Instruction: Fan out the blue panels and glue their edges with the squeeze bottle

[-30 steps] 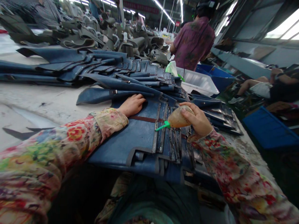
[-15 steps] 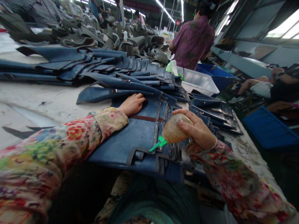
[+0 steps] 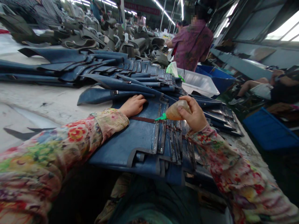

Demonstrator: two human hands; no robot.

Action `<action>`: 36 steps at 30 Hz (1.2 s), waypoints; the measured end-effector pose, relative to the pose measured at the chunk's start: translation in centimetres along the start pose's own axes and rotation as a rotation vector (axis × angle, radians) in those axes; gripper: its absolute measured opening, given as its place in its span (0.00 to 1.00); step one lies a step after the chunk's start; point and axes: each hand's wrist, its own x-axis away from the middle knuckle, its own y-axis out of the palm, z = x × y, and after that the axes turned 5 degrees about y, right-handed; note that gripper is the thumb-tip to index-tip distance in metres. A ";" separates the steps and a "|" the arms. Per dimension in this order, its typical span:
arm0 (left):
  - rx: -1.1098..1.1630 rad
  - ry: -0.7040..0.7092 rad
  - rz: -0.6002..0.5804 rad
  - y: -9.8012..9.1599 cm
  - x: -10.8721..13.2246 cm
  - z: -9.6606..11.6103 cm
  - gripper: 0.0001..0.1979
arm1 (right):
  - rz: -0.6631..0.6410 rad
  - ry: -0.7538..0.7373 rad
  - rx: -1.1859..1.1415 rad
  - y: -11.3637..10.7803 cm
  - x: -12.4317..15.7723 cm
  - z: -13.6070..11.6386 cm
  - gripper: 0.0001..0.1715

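Note:
My right hand (image 3: 195,113) is wrapped round a translucent glue bottle (image 3: 177,110) with amber contents. Its green nozzle (image 3: 161,117) points left, its tip at the edge strip of the top blue leather-like panel (image 3: 126,137), by a brown band (image 3: 144,119). A shiny wet-looking line runs along that strip, and several more panel edges lie fanned out to the right. My left hand (image 3: 133,106) rests flat on the panel's upper part, fingers stretched out, holding nothing. A folded flap of blue material lies just above its fingers.
Overlapping blue pieces (image 3: 70,67) spread across the worktable (image 3: 46,99), with grey-green bag parts (image 3: 133,43) piled behind. A white plastic bin (image 3: 198,81) stands at the back right. Blue crates (image 3: 268,130) are on the floor. A person in a purple shirt (image 3: 192,45) stands beyond; another sits at right.
My right hand has moved the glue bottle away from me along the strip, from the panel's near corner up to the brown band. My left hand stays in place.

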 end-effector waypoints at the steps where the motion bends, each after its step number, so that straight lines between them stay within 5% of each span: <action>1: -0.001 0.001 0.001 0.0 0.0 0.0 0.17 | 0.007 -0.004 0.001 0.0 0.0 0.1 0.24; 14: 0.010 0.003 0.007 0.0 0.0 0.1 0.18 | 0.039 0.006 0.051 0.9 -1.9 2.5 0.25; 29: 0.038 -0.023 -0.016 -0.1 0.0 0.1 0.17 | 0.221 -0.051 0.115 2.3 -5.2 6.1 0.28; 36: 0.021 0.000 0.012 0.3 0.0 -0.1 0.18 | 0.040 0.220 0.023 0.8 -4.5 6.8 0.33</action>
